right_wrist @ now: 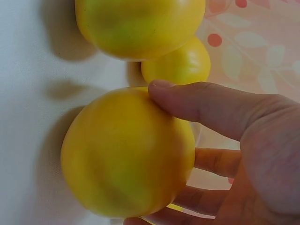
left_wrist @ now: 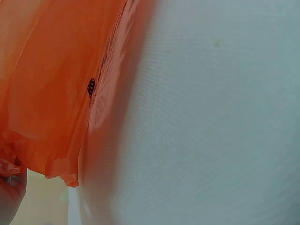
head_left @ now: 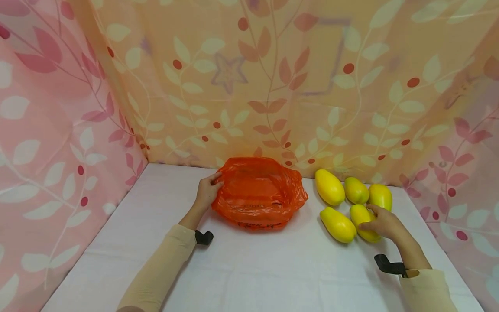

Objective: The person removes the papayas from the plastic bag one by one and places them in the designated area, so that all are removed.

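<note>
An orange-red plastic bag (head_left: 255, 188) sits spread out at the back middle of the white table, its mouth held wide. My left hand (head_left: 206, 190) grips the bag's left edge; in the left wrist view, thin film bunches at the fingers (left_wrist: 11, 197). Over on the right, my right hand (head_left: 386, 223) holds a yellow oblong fruit (head_left: 356, 213), one of the front ones. From the right wrist view, the thumb lies along one side of this smooth, green-tinged fruit (right_wrist: 122, 159) while the other fingers curve round its opposite side.
Beside the held fruit lies another yellow fruit (head_left: 338, 225), with three more behind: a left one (head_left: 329, 187), a greener middle one (head_left: 356, 190) and a right one (head_left: 381, 196). Patterned cloth (head_left: 269, 86) hangs along the table's back and sides.
</note>
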The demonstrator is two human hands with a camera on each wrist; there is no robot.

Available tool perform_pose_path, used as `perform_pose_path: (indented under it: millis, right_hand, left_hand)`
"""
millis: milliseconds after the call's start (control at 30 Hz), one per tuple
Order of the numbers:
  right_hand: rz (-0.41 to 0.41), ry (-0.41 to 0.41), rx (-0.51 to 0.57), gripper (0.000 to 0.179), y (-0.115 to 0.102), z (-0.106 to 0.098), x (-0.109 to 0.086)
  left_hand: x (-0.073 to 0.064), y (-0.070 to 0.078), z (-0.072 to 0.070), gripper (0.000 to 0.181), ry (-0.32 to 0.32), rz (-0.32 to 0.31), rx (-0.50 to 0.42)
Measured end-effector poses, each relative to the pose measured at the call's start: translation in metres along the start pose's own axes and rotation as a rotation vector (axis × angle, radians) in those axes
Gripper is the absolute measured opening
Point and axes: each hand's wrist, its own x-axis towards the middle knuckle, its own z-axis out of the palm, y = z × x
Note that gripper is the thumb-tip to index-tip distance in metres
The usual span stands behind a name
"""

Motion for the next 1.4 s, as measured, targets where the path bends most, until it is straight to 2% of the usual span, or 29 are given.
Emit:
perform_pose_path:
  millis: [200,433,733,1000,1200,1400]
  right_hand:
    - [-0.002,0.004,-0.003,0.099,-0.001,-0.002,-0.001]
    - [0.004,0.023,-0.016,0.098,-0.003,-0.002,-0.006]
    - [0.050,0.049,-0.030,0.100,-0.006,-0.003,-0.016]
    - [0.069,0.093,-0.049,0.096,-0.008,-0.006,-0.022]
    - [0.100,0.108,-0.025,0.098,-0.012,-0.007,-0.025]
    - [0.050,0.140,0.015,0.096,-0.020,-0.004,-0.029]
  left_hand:
    - [-0.001,0.001,-0.001,0.043,-0.006,-0.009,0.003]
    - [-0.002,0.001,-0.001,0.043,-0.003,0.008,0.014]
    - [-0.003,0.001,-0.002,0.043,-0.009,-0.002,0.003]
    - [-0.001,0.001,-0.001,0.043,-0.008,-0.015,-0.002]
    - [-0.003,0.003,-0.002,0.043,0.002,-0.019,-0.003]
    - [-0.003,0.002,-0.003,0.042,0.022,0.004,0.019]
